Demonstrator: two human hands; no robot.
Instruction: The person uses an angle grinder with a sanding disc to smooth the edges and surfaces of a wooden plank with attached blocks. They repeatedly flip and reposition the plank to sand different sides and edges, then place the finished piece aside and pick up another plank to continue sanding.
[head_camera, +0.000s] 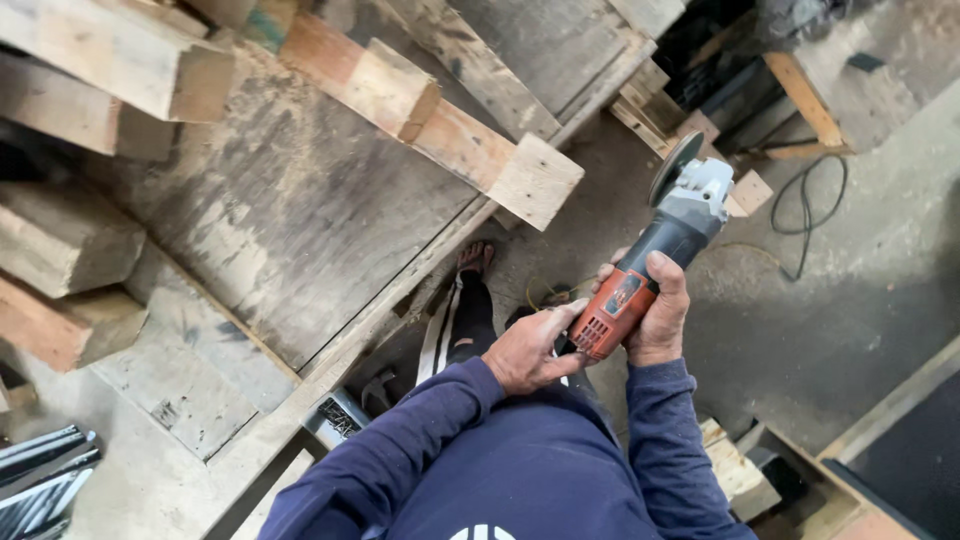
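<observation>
**Grinder held in both hands**

Right of centre in the frame, the right hand (660, 320) has its fingers wrapped around the orange-and-grey angle grinder (655, 258). The left hand (528, 350) pinches its rear end, fingers half curled. Timber beams (440, 125) lie upper left.

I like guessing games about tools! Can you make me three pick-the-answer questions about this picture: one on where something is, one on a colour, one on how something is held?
1. Where is the angle grinder?
A. On the workbench
B. In the person's hands
C. On the floor

2. What colour is the grinder's rear body?
A. Orange
B. Green
C. White

3. How is the right hand placed?
A. Flat on a plank
B. Hanging free
C. Wrapped around the grinder

Answers: 1 B, it is held above the floor, off the workbench. 2 A, the rear end is orange. 3 C, its fingers curl around the body while the left hand touches the rear end.
</observation>
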